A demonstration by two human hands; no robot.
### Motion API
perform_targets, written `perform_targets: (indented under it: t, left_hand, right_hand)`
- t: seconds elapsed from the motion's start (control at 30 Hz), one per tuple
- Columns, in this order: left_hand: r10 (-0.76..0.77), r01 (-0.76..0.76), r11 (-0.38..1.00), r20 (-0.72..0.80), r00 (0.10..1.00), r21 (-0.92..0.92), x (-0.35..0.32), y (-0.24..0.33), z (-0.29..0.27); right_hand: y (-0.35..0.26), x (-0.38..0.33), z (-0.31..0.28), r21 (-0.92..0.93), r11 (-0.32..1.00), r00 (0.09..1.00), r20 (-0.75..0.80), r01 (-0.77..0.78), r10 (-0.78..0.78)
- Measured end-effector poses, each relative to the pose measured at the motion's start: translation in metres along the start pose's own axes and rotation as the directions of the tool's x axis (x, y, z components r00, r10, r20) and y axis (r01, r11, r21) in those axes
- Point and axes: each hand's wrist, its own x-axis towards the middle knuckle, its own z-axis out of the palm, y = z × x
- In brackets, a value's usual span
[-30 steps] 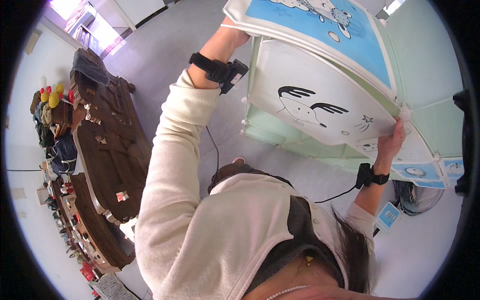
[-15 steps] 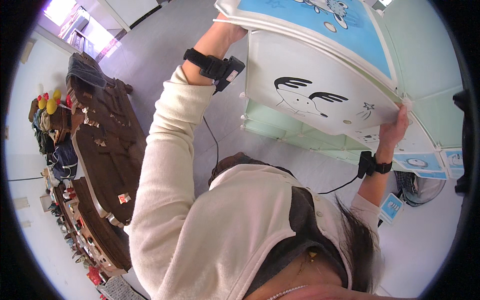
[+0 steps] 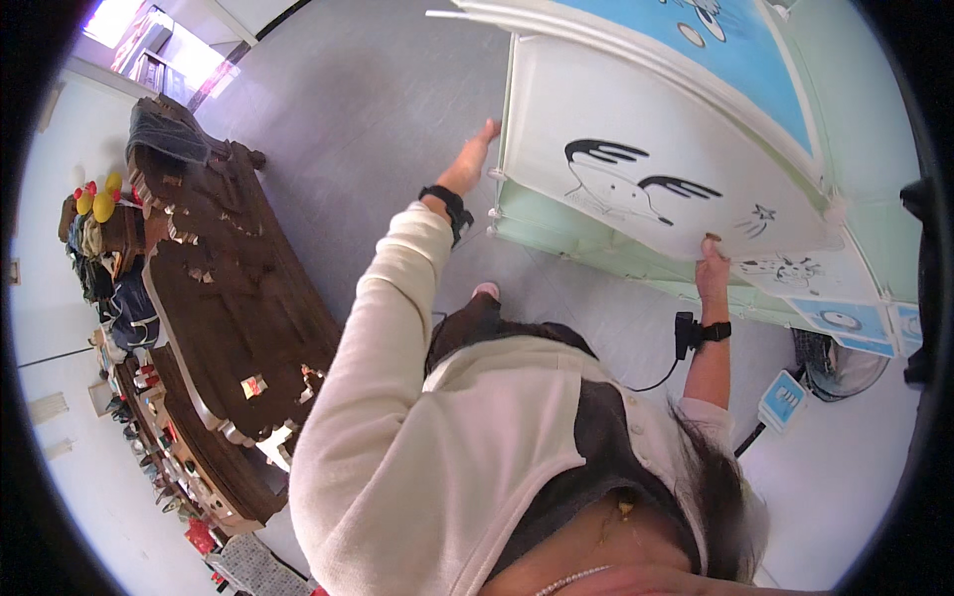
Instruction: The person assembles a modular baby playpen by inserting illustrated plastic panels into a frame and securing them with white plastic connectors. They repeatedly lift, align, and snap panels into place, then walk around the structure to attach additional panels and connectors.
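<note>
A storage cabinet of pale green and white plastic panels (image 3: pixel 556 214) stands in front of me. Its white door panel (image 3: pixel 616 119) bears a black cartoon animal with antlers. At the lower edge of this panel, my right hand (image 3: pixel 713 270) grips beside a small round finger hole, thumb on the printed face; the other fingers are mostly hidden. My left hand (image 3: pixel 469 164) reaches to the cabinet's left side with fingers stretched out, the tips at the panel edge. Above the white panel lies a blue printed panel (image 3: pixel 745 74). Each wrist wears a black strap.
To the left stands a dark carved wooden bench (image 3: pixel 229 288) with a grey cloth on its end. Beyond it is a long cabinet (image 3: pixel 204 467) crowded with small items. A blue printed card (image 3: pixel 783 397) and a mesh basket (image 3: pixel 845 372) are at right. Grey floor (image 3: pixel 368 99) runs between.
My left hand has come down from the cabinet's upper left corner to its left side. My right hand has moved left and down from the panel's right corner to the finger hole.
</note>
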Motion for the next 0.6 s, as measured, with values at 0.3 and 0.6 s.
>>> perform_targets:
  t: [0.3, 0.6]
  left_hand:
    - [-0.166, 0.174, 0.955, 0.052, 0.985, -0.241, 0.015, -0.042, 0.001]
    - [-0.184, 0.178, 0.954, -0.001, 0.983, -0.242, 0.004, -0.029, 0.012]
  right_hand:
    - [-0.008, -0.002, 0.021, 0.091, 0.996, 0.995, 0.099, 0.021, -0.030]
    - [-0.014, -0.012, 0.039, 0.260, 0.966, 1.000, 0.027, 0.005, -0.012]
